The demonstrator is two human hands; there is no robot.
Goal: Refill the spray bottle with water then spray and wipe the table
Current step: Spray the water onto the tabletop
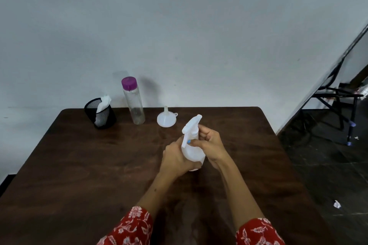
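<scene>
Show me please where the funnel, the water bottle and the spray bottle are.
funnel (165, 119): head view, on its wide cone.
water bottle (135, 105): head view, on its clear body.
spray bottle (192, 152): head view, on its white body between the hands.

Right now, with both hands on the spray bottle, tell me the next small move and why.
Probably twist the spray head off. The left hand grips the spray bottle body, the right hand holds its neck, the head looks still on, and the funnel waits unused.
</scene>
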